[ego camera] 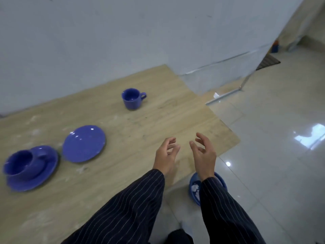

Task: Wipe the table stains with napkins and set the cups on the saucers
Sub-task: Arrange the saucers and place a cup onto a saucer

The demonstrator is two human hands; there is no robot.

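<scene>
The room is bare: a pale wall (88, 41) behind, glossy floor tiles (272, 138) to the right; the wooden table (123, 173) shows faint whitish stains (36, 132), so wiping looks unfinished; a blue bin (194, 189) holding crumpled white napkins sits on the floor by the table's corner. One cup (21, 164) already rests on its saucer (44, 175); the empty saucer (84, 143) lies just beside; the second cup (132, 98) stands well apart. The left hand (166, 155) and right hand (204, 152) hover empty, fingers loosely spread; the cup-setting step seems in hand; next calls for reaching the far cup.
</scene>
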